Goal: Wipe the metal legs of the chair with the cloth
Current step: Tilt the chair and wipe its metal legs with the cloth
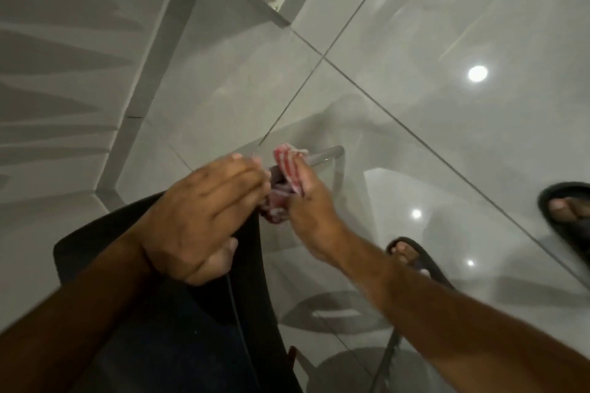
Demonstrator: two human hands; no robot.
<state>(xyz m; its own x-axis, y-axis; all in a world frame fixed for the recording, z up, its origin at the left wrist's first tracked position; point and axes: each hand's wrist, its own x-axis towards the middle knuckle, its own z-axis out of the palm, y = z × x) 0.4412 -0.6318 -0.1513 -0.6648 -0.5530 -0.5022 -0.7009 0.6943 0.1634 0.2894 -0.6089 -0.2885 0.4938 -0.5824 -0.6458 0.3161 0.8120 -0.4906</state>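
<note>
A black chair [105,242] is seen from above at the lower left. One shiny metal leg [325,156] pokes out beyond its front edge, down to the floor. A red-and-white striped cloth [289,169] is wrapped around that leg. My right hand [311,210] is closed on the cloth and the leg from the right. My left hand [204,214] rests on the chair's front edge, fingers together, its fingertips touching the cloth's left side. A second dark leg [388,357] shows at the bottom.
Glossy grey floor tiles [431,41] reflect ceiling lights. A white skirting and wall [143,80] run along the left. My two feet in black sandals stand on the right [412,257] [566,207]. A thin cable [238,322] hangs over the chair.
</note>
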